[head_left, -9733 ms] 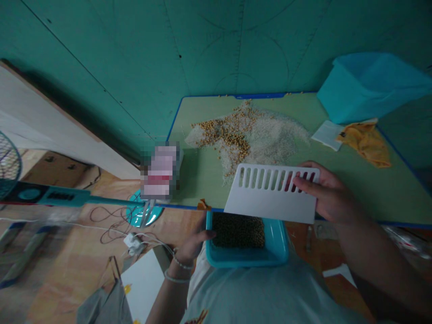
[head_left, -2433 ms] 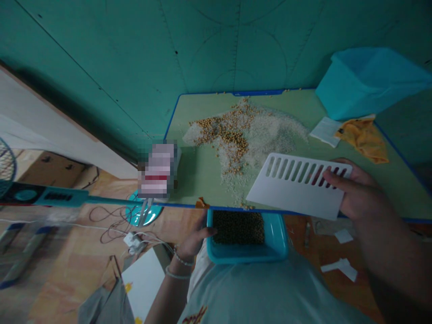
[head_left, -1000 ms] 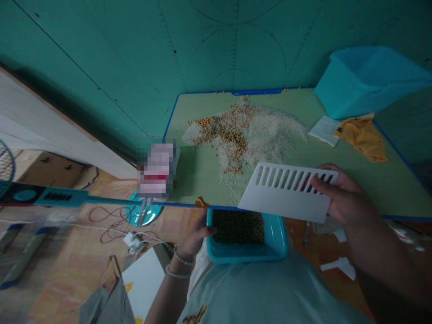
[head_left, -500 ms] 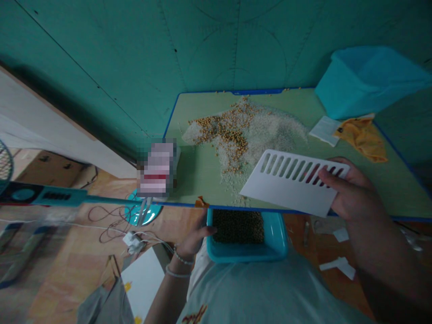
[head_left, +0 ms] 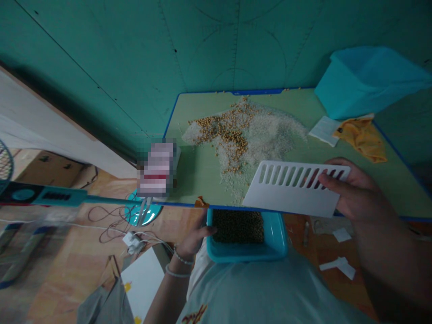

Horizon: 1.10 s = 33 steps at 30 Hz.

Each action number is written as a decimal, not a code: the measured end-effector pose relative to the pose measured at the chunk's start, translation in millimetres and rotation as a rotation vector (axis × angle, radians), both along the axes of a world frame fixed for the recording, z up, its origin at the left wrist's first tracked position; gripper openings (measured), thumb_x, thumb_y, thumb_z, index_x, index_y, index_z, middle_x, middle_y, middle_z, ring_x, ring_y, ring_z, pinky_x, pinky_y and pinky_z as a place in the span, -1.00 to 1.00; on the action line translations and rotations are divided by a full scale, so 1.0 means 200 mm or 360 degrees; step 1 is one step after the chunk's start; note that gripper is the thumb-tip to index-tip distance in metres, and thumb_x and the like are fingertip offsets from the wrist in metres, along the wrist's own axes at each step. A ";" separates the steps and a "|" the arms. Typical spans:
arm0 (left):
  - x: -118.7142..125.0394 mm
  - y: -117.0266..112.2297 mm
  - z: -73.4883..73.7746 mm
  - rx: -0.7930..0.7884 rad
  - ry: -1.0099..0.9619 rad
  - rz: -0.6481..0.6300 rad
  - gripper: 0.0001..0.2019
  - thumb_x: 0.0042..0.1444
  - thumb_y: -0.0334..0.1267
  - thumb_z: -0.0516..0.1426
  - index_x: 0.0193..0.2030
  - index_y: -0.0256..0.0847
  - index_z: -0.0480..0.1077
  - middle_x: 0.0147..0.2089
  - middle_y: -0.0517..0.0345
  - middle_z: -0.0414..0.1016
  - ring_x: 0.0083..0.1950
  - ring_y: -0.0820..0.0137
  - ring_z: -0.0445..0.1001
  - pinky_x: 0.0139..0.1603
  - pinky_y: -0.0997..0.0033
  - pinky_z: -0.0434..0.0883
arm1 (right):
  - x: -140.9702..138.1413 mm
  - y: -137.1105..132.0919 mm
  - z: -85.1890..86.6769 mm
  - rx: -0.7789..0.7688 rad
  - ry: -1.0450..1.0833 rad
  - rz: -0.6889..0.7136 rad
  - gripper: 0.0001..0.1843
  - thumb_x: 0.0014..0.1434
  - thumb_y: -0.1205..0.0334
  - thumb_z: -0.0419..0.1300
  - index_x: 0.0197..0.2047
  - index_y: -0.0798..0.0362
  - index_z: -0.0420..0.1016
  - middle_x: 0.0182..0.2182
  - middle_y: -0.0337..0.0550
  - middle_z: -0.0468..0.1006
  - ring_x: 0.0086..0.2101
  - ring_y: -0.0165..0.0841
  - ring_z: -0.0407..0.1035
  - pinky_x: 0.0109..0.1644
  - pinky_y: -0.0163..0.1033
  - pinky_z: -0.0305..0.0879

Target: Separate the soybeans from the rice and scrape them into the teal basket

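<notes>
My right hand (head_left: 357, 189) is closed on the slotted end of a flat white plastic scraper (head_left: 290, 193). The scraper is tilted over the front of the pale green table (head_left: 192, 171), its lower edge close to the blue rim. Behind it spreads a pile of white grains (head_left: 276, 130) mixed with round tan beans (head_left: 232, 135). Below the table edge, my left hand (head_left: 197, 236) grips the left side of a blue plastic basin (head_left: 248, 254). Inside the basin lie small dark green beans (head_left: 236, 227). The fingers of my left hand are partly hidden.
A turquoise fabric bin (head_left: 364, 85) stands at the back right, beside a yellow cloth (head_left: 364, 139) and a white packet (head_left: 324, 129). A blurred-out box (head_left: 157, 168) is at the table's left edge. A fan (head_left: 60, 195) and cables stand at left.
My right hand has turned the scraper slightly, lowering its far left end toward the table's front edge. My left hand and the basin have stayed in place.
</notes>
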<state>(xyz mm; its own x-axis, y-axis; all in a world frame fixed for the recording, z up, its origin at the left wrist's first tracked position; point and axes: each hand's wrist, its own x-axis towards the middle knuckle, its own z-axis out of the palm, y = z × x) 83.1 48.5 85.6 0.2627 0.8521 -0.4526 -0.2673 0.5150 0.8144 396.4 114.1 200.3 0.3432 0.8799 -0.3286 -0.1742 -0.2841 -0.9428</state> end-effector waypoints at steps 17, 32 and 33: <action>-0.01 0.00 -0.02 0.0049 0.0026 -0.0009 -0.39 -0.24 -0.38 0.17 0.08 -0.10 0.48 0.17 0.17 0.54 0.37 -0.04 0.17 0.40 -0.03 -0.01 | -0.08 0.04 -0.07 0.0151 -0.0047 0.0285 -0.51 -0.45 0.02 0.53 -0.50 -0.05 0.38 -0.66 -0.40 0.48 -0.66 -0.42 0.33 -0.63 -0.36 0.23; -0.02 -0.02 -0.04 0.0022 0.0010 0.0025 -0.34 -0.23 -0.38 0.19 0.15 -0.12 0.44 0.24 0.17 0.47 0.39 -0.03 0.15 0.41 0.00 -0.01 | -0.11 0.15 -0.02 0.0456 0.0026 -0.0220 -0.39 -0.65 0.05 0.58 -0.52 -0.02 0.36 -0.65 -0.47 0.51 -0.64 -0.46 0.35 -0.56 -0.35 0.30; -0.02 -0.02 -0.04 0.0049 0.0018 0.0016 -0.33 -0.22 -0.38 0.18 0.16 -0.13 0.42 0.26 0.16 0.45 0.40 -0.02 0.13 0.41 0.01 -0.03 | -0.09 0.15 -0.03 0.0446 0.0014 -0.0278 -0.36 -0.72 0.05 0.57 -0.52 -0.02 0.36 -0.66 -0.47 0.50 -0.65 -0.46 0.35 -0.57 -0.34 0.29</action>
